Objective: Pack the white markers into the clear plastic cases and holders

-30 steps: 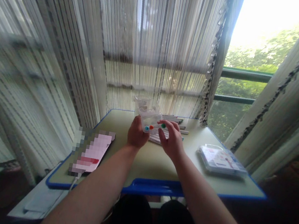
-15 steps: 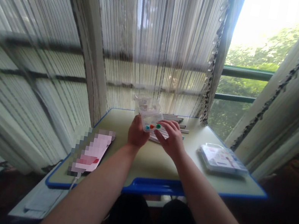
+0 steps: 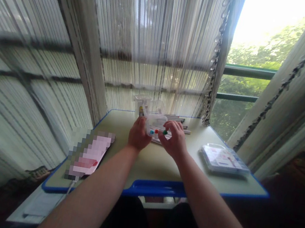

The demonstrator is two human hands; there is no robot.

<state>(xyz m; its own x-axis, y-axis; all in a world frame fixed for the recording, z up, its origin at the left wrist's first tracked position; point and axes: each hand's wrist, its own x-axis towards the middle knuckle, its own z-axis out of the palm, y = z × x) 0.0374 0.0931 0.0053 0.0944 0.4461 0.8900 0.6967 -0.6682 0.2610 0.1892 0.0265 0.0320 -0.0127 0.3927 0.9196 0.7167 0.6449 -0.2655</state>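
Note:
My left hand is wrapped round the side of a clear plastic case that holds markers with blue, orange and green ends. My right hand pinches the green-ended marker at the case's mouth, fingers curled on it. Both hands hover just above the far middle of a small pale table with a blue rim. More markers lie on the table behind the case.
A flat clear box with coloured contents lies at the right of the table. A pink blurred-out device with a white cable lies at the left. Striped curtains and a window railing stand close behind.
My right hand has closed in on the case, its fingers curling onto the green-ended marker. The view has shifted slightly; the left hand keeps its hold.

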